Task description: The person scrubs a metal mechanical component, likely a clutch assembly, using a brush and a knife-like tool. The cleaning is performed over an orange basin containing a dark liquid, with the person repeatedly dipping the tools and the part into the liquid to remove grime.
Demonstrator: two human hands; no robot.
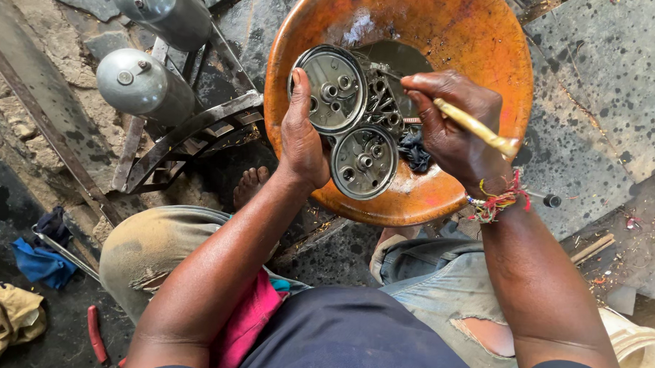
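Observation:
A big orange basin (488, 44) sits on the ground before me, holding dark liquid and several small metal parts. My left hand (300, 135) grips the edge of a round grey metal cover (332, 88) tilted up in the basin. A second round metal cover (363, 161) lies just below it, near the basin's front rim. My right hand (451, 123) holds a brush with a yellowish wooden handle (477, 128), its head down among the metal parts (382, 102). A dark cloth (416, 151) lies under my right hand.
Two grey metal cylinders (137, 84) on a metal frame (190, 134) stand at the left. Blue and tan rags (37, 263) lie at the lower left beside a red-handled tool (96, 334). A white bucket (644, 352) is at the lower right. Dark stained slabs surround the basin.

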